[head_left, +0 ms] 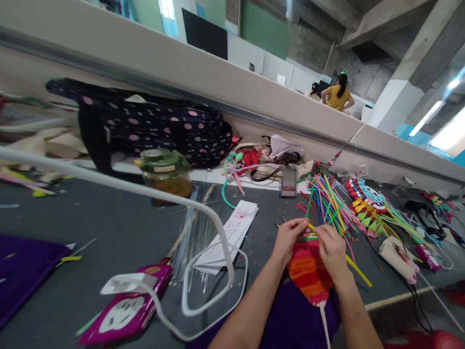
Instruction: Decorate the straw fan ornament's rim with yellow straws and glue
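My left hand (288, 237) and my right hand (331, 248) meet above a woven piece of red, orange and pink strips (308, 274) on a white stick. The left hand pinches its top edge. A yellow strip (354, 267) is held in my right fingers and runs out to the lower right. A thin green strip lies across the top of the weave between the hands. A loose pile of coloured strips (329, 201) is spread on the dark table just beyond my hands.
A white cable (152, 194) loops to a pink power strip (127, 308). Also on the table: a jar (166, 172), a spotted dark bag (160, 126), folded white paper (232, 232), a finished coloured ornament (366, 206), a glue gun (397, 252). Two people stand far behind the partition (290, 111).
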The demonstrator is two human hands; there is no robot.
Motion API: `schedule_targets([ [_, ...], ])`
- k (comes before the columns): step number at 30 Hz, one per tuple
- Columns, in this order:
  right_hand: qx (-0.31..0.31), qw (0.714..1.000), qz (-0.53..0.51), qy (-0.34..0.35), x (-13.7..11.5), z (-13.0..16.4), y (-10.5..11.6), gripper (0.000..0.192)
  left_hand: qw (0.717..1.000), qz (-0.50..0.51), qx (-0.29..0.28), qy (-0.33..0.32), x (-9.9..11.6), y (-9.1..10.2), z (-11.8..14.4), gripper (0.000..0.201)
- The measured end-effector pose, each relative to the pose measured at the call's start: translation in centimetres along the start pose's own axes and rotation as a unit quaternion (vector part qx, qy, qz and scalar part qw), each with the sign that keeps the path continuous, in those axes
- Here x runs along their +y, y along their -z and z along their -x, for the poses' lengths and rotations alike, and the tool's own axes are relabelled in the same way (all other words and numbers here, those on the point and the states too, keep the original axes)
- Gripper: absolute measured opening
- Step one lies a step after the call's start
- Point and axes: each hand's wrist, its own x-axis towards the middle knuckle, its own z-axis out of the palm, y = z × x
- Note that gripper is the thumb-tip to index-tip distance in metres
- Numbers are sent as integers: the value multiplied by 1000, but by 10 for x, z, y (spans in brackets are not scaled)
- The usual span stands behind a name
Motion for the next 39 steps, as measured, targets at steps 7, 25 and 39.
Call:
schedule_targets([
  [7, -15, 999, -19, -42, -9, 0, 6, 28, 999, -25, -34, 1, -2, 2, -1, 36],
  [25, -30, 937, -205, -283, 9, 18, 9, 19, 941, -298, -132, -96, -16, 1, -1, 22],
  [39, 38, 935, -145, -320, 38, 39, 3, 18, 579, -790, -104, -175, -6, 11, 2, 24],
])
